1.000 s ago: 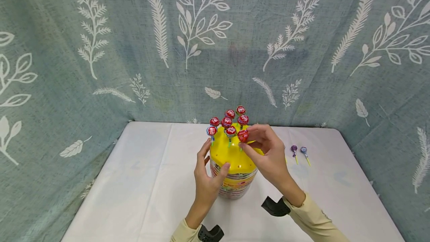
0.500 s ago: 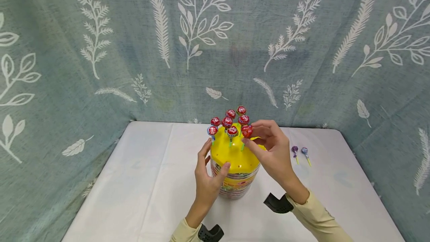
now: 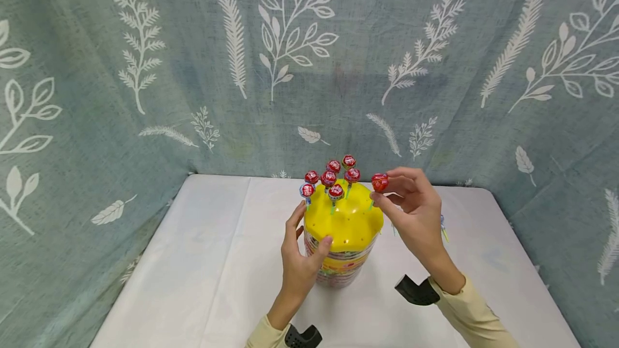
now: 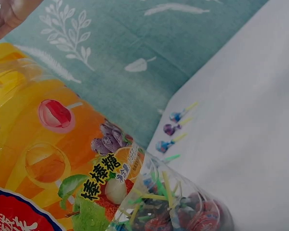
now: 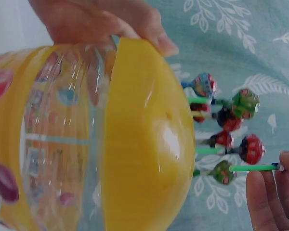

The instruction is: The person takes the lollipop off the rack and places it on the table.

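A clear candy jar (image 3: 340, 275) with a colourful label and a yellow domed lid (image 3: 352, 234) stands upright on the table. My left hand (image 3: 299, 267) holds it at the lid's near left side, thumb in front and fingers along the left. Between thumb and fingers, my right hand (image 3: 418, 219) pinches a red-wrapped lollipop (image 3: 379, 182), just above the lid's right edge. In the right wrist view, its green stick (image 5: 253, 168) points toward the lid, apart from it. Several lollipops (image 3: 329, 179) stand upright in the back and left of the lid, whose nearer part shows small holes.
Several loose lollipops (image 4: 172, 129) lie on the white table right of the jar; my right hand mostly hides them in the head view. More lollipops (image 4: 202, 219) show inside the jar's clear bottom. A grey-green leaf-patterned curtain (image 3: 338, 69) hangs behind and beside the table.
The red lollipop stood low over the lid's middle; my right hand has lifted it away and moved it right, to the lid's right edge. My left hand stays on the jar.
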Available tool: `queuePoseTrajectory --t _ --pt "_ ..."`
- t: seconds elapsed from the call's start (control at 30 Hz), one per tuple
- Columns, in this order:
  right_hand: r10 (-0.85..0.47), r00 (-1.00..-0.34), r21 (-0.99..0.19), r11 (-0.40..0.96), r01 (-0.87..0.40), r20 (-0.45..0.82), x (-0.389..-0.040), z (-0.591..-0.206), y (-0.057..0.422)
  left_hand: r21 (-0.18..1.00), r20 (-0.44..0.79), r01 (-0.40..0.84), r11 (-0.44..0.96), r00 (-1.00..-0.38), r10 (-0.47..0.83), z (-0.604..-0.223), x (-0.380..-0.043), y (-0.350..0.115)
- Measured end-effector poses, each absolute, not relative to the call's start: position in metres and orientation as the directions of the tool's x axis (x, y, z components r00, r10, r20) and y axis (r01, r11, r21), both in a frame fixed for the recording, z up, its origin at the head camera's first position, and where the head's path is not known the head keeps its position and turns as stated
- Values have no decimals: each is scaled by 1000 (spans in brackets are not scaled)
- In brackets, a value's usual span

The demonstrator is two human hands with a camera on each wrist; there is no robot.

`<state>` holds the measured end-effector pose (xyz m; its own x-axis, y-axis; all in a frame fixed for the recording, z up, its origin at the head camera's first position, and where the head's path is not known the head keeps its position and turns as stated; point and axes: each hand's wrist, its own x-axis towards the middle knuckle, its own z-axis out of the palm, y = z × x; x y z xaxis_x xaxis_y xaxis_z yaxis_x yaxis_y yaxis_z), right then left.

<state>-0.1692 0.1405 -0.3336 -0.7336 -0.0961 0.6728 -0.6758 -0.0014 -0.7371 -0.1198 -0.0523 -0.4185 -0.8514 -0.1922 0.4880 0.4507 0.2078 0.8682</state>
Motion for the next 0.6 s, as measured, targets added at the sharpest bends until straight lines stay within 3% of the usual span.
queuePoseTrajectory --t 0.27,0.6 --pt "-70 -727 -729 -8 -684 683 -173 -334 156 869 485 445 216 -853 -193 -419 -119 -53" --pt "-48 -785 -782 71 -619 618 -178 -344 182 861 499 458 224 -845 -191 -420 -121 -54"
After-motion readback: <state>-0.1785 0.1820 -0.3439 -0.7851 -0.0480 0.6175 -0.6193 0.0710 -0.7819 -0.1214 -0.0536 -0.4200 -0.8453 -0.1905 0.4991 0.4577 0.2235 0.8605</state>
